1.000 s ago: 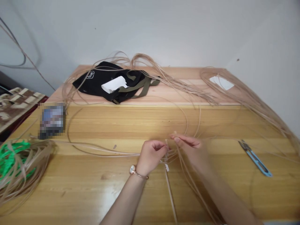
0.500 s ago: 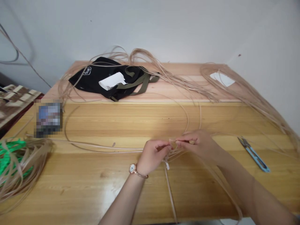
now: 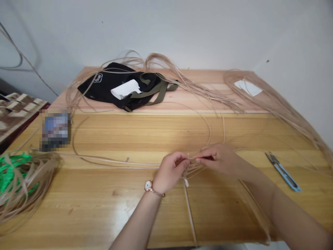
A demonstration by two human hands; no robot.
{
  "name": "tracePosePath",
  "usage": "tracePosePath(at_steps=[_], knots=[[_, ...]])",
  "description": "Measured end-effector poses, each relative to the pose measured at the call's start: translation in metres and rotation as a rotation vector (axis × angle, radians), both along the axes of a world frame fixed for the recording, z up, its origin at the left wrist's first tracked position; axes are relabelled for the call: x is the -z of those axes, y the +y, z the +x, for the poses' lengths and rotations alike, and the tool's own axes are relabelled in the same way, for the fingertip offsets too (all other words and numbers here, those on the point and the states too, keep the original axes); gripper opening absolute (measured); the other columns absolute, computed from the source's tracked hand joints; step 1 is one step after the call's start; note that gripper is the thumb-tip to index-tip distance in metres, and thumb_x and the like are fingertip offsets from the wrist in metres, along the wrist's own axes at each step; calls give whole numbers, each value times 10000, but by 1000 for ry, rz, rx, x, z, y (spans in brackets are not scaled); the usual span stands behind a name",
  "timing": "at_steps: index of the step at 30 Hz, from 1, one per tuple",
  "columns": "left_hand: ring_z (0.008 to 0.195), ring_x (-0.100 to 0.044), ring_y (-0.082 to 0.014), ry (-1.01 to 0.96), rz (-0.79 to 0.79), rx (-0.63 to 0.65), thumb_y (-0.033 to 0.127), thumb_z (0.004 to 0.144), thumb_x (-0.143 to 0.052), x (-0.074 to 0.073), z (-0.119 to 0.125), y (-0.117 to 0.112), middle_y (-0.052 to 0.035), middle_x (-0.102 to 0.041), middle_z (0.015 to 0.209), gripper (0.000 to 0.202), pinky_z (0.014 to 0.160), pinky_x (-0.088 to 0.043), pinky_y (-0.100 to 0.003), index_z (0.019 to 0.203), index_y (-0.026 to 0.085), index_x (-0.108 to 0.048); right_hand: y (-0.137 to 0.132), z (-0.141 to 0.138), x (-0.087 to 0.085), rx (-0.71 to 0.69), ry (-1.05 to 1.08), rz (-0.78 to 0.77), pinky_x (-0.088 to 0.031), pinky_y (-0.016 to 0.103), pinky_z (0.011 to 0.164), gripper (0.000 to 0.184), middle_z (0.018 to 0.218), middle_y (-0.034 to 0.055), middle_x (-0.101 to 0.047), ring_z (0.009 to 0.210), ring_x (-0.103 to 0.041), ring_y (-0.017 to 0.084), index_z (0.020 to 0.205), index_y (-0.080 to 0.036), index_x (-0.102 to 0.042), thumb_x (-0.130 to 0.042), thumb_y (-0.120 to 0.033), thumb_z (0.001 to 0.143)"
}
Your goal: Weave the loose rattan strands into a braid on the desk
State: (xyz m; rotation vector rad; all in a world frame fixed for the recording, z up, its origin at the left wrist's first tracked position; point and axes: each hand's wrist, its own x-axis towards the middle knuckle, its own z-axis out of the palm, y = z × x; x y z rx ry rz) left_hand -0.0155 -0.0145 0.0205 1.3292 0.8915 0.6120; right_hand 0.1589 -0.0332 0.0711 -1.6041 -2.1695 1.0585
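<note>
My left hand [image 3: 170, 170], with a watch on its wrist, pinches thin tan rattan strips [image 3: 189, 165] at the middle of the wooden table [image 3: 104, 194]. My right hand [image 3: 221, 158] pinches the same strips just to the right, fingertips almost touching the left ones. A flat strip [image 3: 189, 215] runs from the hands down to the table's near edge. One long strip [image 3: 109, 161] loops away to the left.
Blue thread snips [image 3: 283, 172] lie at the right. A black bag [image 3: 122, 90] with a white paper sits at the back among long rattan strands [image 3: 197, 92]. A strand bundle over green cord [image 3: 18, 177] lies left, by a blurred box [image 3: 56, 130].
My right hand moved left and closed its fingers on the strips beside my left hand. My left hand has barely moved.
</note>
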Motion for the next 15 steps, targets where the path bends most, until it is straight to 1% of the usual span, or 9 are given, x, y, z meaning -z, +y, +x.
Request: tracePosePath(at_steps=[2,3,5,7,8,11,13,15], knots=[[515,-455,-68,-11,-20,-20,219,721,-526,0,1,0,9,-542,602,102,477,-354,-175,707,132,-576,-1,0,3,33,34,-39,-298,167,502,230,632,-7,-600,554,-479,80,830,-186,-675,-457,-241,786],[515,-465,-70,-17,-38,-36,213,714,-534,0,1,0,8,-552,604,97,475,-359,-175,744,132,-578,-1,0,4,50,39,-52,-293,166,496,231,625,-9,-594,549,-469,78,837,-186,-675,-457,-243,783],[515,-491,-77,-33,-87,-69,198,695,-554,0,1,0,2,-582,621,178,469,-370,-178,861,134,-568,-2,-1,6,70,38,-79,-277,166,484,237,598,-11,-573,532,-444,75,820,-178,-677,-456,-255,779],[536,-523,-88,-59,-132,-88,183,682,-567,-1,2,0,-12,-613,647,255,482,-388,-186,931,130,-551,-2,-1,9,77,46,-119,-260,169,473,255,573,-13,-545,515,-413,71,792,-163,-677,-450,-277,779],[548,-535,-91,-72,-146,-92,179,677,-571,-1,2,0,-19,-622,655,253,492,-395,-188,924,126,-555,-2,-2,10,81,58,-143,-253,169,469,265,564,-14,-529,508,-396,68,785,-156,-675,-444,-285,781],[559,-543,-89,-87,-159,-97,173,663,-590,-3,2,1,-21,-621,643,158,506,-395,-186,812,120,-575,-3,-2,14,98,92,-189,-228,168,458,276,529,-26,-466,490,-341,58,747,-141,-662,-430,-288,781],[543,-528,-80,-85,-164,-95,176,667,-589,-3,2,1,-13,-610,630,117,495,-383,-180,769,124,-566,-4,-2,16,107,93,-187,-214,168,455,277,511,-31,-428,484,-314,53,710,-135,-652,-430,-288,777],[534,-512,-71,-87,-166,-84,186,683,-574,-3,2,1,-7,-599,628,88,493,-375,-175,745,126,-554,-5,-3,16,114,87,-176,-209,169,453,285,511,-30,-421,486,-305,53,701,-131,-649,-429,-296,776]])
